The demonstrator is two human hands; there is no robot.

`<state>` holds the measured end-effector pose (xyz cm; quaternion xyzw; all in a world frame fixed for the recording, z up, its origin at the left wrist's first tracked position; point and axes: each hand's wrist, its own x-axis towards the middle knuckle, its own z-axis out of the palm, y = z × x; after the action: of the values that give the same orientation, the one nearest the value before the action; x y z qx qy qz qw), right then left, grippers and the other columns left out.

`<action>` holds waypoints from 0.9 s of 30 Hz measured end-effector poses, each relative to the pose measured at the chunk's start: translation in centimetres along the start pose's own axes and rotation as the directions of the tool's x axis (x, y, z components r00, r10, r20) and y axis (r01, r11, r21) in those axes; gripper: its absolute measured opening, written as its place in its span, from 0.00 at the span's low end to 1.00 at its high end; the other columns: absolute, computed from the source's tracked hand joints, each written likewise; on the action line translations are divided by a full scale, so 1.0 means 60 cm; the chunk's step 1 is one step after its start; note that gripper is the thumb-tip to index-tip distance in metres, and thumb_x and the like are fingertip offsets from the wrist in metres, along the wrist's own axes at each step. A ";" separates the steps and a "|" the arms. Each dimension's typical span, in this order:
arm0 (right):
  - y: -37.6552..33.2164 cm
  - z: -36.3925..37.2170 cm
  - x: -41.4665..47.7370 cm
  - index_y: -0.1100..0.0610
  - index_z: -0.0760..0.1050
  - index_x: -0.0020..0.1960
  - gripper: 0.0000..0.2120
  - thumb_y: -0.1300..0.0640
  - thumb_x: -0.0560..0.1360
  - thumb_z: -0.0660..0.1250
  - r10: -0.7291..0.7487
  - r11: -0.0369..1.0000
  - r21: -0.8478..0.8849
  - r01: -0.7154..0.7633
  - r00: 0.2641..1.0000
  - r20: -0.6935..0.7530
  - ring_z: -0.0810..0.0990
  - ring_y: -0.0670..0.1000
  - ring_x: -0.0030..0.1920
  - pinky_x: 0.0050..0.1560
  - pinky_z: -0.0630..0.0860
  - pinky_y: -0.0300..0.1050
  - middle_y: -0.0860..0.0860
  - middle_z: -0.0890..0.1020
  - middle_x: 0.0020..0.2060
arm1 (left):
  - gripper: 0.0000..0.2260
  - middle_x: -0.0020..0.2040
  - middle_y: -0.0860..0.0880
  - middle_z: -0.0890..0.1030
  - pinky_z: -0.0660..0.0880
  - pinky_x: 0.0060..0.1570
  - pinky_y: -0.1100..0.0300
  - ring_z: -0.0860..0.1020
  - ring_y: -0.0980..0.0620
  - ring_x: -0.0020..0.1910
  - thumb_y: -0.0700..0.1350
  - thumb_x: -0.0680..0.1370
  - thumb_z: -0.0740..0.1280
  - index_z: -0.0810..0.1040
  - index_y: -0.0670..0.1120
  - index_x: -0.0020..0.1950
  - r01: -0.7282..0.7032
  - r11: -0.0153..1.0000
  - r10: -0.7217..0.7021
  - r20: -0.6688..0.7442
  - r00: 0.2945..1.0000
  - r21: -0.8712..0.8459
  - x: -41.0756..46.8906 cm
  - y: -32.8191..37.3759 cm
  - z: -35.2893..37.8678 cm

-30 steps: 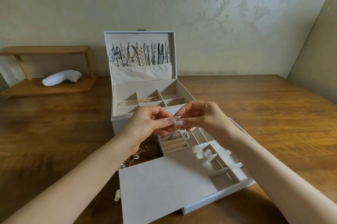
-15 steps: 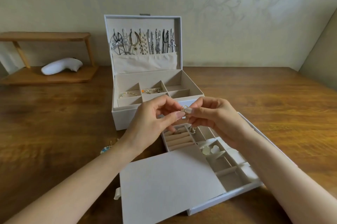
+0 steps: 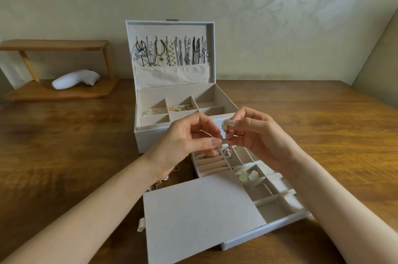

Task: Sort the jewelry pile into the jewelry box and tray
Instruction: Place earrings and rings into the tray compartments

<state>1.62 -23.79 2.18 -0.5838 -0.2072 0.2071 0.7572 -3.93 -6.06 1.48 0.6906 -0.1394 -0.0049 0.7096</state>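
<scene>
Jewelry piece (image 3: 225, 125), small and gold-toned, is pinched by right hand (image 3: 258, 134) directly above tray (image 3: 267, 230), ring rolls (image 3: 212, 165) just below-left; left hand (image 3: 185, 141), fingers narrowly curled beside it, shows no confirmable grip.
</scene>
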 end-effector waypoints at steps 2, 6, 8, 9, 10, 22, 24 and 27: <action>-0.002 -0.001 -0.001 0.62 0.70 0.36 0.08 0.66 0.68 0.69 -0.012 1.000 0.018 0.012 1.000 -0.007 0.78 0.50 0.32 0.35 0.78 0.41 0.55 0.79 0.32 | 0.09 0.41 0.45 0.80 0.78 0.40 0.62 0.81 0.50 0.40 0.35 0.67 0.70 0.76 0.38 0.46 -0.018 1.000 0.018 -0.014 1.000 -0.024 0.001 0.000 -0.001; -0.003 0.002 -0.003 0.63 0.74 0.41 0.03 0.67 0.68 0.67 -0.023 0.999 0.027 0.023 1.000 0.007 0.79 0.50 0.31 0.35 0.79 0.41 0.56 0.79 0.32 | 0.10 0.42 0.44 0.81 0.79 0.42 0.62 0.82 0.49 0.43 0.35 0.67 0.70 0.77 0.37 0.47 -0.032 0.998 0.031 -0.029 0.999 -0.044 0.001 0.002 -0.004; -0.003 0.002 -0.004 0.62 0.78 0.46 0.08 0.66 0.67 0.66 -0.017 0.999 0.039 0.017 1.000 0.021 0.79 0.51 0.31 0.35 0.79 0.41 0.56 0.79 0.32 | 0.10 0.42 0.45 0.82 0.79 0.41 0.64 0.82 0.50 0.42 0.36 0.67 0.69 0.77 0.37 0.47 -0.031 0.998 0.028 -0.041 0.999 -0.054 0.000 0.004 -0.006; -0.003 0.001 -0.004 0.62 0.80 0.47 0.10 0.66 0.67 0.66 -0.019 0.999 0.044 0.017 1.000 0.024 0.79 0.51 0.31 0.35 0.79 0.41 0.56 0.80 0.32 | 0.10 0.41 0.46 0.82 0.79 0.40 0.64 0.83 0.49 0.42 0.37 0.67 0.69 0.77 0.38 0.47 -0.031 0.998 0.028 -0.046 0.999 -0.057 -0.001 0.005 -0.007; -0.003 0.001 -0.004 0.62 0.81 0.46 0.10 0.66 0.67 0.66 -0.021 0.999 0.048 0.020 0.999 0.024 0.80 0.51 0.31 0.35 0.79 0.41 0.57 0.80 0.33 | 0.09 0.41 0.46 0.83 0.79 0.40 0.64 0.83 0.49 0.42 0.37 0.67 0.69 0.77 0.38 0.47 -0.032 0.998 0.030 -0.050 0.998 -0.058 -0.001 0.006 -0.008; -0.004 0.003 -0.008 0.64 0.76 0.42 0.04 0.64 0.68 0.67 0.019 1.000 0.013 -0.020 0.999 0.041 0.81 0.50 0.31 0.35 0.79 0.40 0.58 0.81 0.32 | 0.09 0.37 0.51 0.82 0.77 0.34 0.65 0.81 0.55 0.37 0.40 0.67 0.68 0.77 0.42 0.46 0.007 1.000 -0.008 -0.089 0.996 -0.013 -0.002 0.011 -0.006; -0.004 0.001 -0.008 0.64 0.78 0.46 0.07 0.66 0.68 0.66 0.028 0.999 0.038 -0.030 0.998 0.058 0.81 0.50 0.32 0.36 0.80 0.39 0.58 0.81 0.33 | 0.09 0.37 0.52 0.82 0.77 0.35 0.66 0.81 0.55 0.38 0.41 0.68 0.68 0.78 0.42 0.47 0.009 1.000 -0.010 -0.095 0.995 -0.010 -0.003 0.010 -0.005; -0.005 0.000 -0.009 0.62 0.83 0.47 0.11 0.67 0.67 0.65 0.041 0.997 0.062 -0.045 0.997 0.063 0.82 0.51 0.33 0.37 0.80 0.40 0.59 0.82 0.35 | 0.08 0.39 0.52 0.82 0.78 0.37 0.65 0.82 0.55 0.39 0.42 0.69 0.67 0.80 0.44 0.47 0.010 1.000 -0.010 -0.103 0.995 -0.002 -0.003 0.009 -0.002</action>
<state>1.20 -24.15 2.45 -0.5572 -0.2112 0.2479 0.7638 -4.20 -5.85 2.00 0.6900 -0.0990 0.0272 0.7164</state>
